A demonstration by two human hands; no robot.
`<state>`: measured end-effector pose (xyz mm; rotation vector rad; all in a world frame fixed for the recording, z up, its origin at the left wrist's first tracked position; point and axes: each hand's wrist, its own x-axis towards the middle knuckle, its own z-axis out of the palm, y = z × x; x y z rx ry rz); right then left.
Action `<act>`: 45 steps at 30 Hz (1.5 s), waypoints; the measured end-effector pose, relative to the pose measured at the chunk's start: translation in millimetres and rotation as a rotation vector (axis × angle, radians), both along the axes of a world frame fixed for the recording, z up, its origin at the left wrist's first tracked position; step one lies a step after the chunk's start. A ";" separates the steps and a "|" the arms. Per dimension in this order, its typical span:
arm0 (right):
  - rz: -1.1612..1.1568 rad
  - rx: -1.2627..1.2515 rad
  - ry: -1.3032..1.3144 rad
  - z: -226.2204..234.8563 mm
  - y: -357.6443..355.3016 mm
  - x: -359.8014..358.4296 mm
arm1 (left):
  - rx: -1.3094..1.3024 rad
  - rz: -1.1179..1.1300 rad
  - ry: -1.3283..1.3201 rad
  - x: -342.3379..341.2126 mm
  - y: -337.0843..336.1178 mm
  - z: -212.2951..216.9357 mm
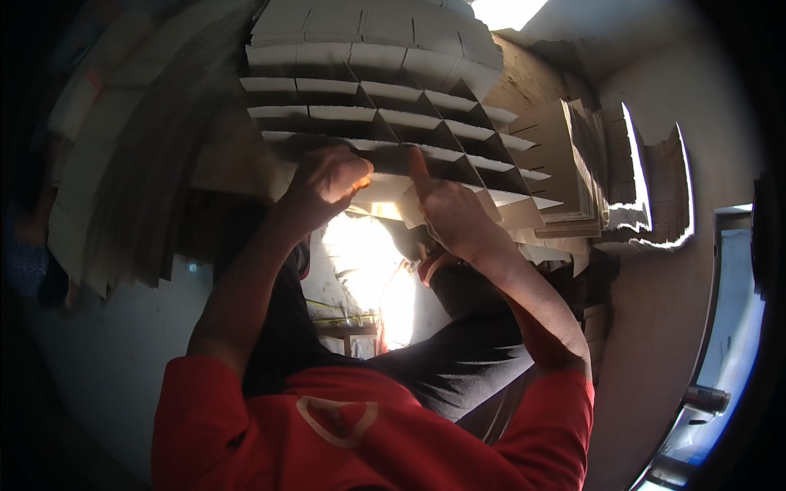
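A cardboard divider grid (413,119) of crossed, slotted strips lies in front of me, with several open cells. At its near edge my left hand (327,184) is closed, thumb and fingers pinched at the left part of the nearest cardboard strip (390,185). My right hand (452,209) grips the same strip farther right. Its index finger stretches up over the strip to a crossing of the grid, while the other fingers are partly hidden below. The strip shows as a pale band between both hands.
Stacked slotted cardboard sheets (413,29) lie behind the grid. More cardboard stacks stand at the right (569,168) and, blurred, at the left (135,172). Bright light falls on the floor (368,254) between my legs. A blue-paned frame (729,319) stands far right.
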<state>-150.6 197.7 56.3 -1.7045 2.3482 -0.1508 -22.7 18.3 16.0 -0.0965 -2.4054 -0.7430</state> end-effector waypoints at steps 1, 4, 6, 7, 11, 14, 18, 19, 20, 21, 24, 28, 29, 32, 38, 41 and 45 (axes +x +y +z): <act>0.010 -0.048 -0.006 -1.2 2.9 1.1 | 0.016 -0.013 -0.051 -0.9 -1.4 -4.1; 0.057 -0.199 0.038 -2.8 11.5 -5.5 | 0.114 0.018 -0.084 -2.1 2.1 -0.9; -0.048 -0.345 0.125 3.4 24.6 -21.8 | 0.027 0.009 -0.118 1.3 -0.4 3.7; -0.173 -0.450 0.140 10.5 30.6 -27.5 | 0.046 0.027 -0.109 6.1 -2.7 4.8; -0.606 -0.542 0.712 6.2 109.1 -126.6 | 0.132 0.107 -0.127 15.3 -6.3 21.6; -0.856 -0.204 0.781 -14.8 161.5 -168.5 | 0.175 0.165 -0.051 16.6 -7.7 21.2; -0.787 -0.096 0.742 -37.1 181.1 -186.6 | 0.086 0.182 -0.058 27.9 -11.9 12.8; -0.785 -0.118 0.715 -38.8 184.4 -191.5 | 0.144 0.192 -0.102 31.7 -12.9 9.8; -0.782 -0.142 0.691 -36.6 184.6 -196.3 | 0.202 0.202 -0.142 35.1 -14.5 7.5; -0.781 -0.165 0.668 -35.9 185.2 -198.9 | 0.260 0.210 -0.182 37.2 -15.0 6.1; -0.904 -0.248 0.637 -32.0 181.3 -198.6 | 0.167 0.227 -0.096 40.2 -15.6 8.3; -1.009 -0.302 0.614 -28.6 175.5 -194.5 | 0.173 0.283 -0.120 44.3 -16.5 -0.8; -1.036 -0.392 0.581 -27.9 176.1 -194.2 | 0.160 0.290 -0.121 44.3 -17.2 -4.3; -1.100 -0.606 0.535 -13.7 178.4 -194.8 | 0.130 0.308 -0.097 47.3 -17.6 -4.6; -0.980 -1.043 0.385 59.9 131.7 -138.6 | 0.180 0.308 -0.073 52.0 -28.0 -18.2; -0.650 -1.130 0.081 93.1 95.4 -91.6 | 0.292 0.251 -0.030 53.3 -32.0 -28.0; -0.542 -0.986 -0.238 118.2 43.1 -11.8 | 0.516 0.209 -0.079 49.9 -30.2 -37.9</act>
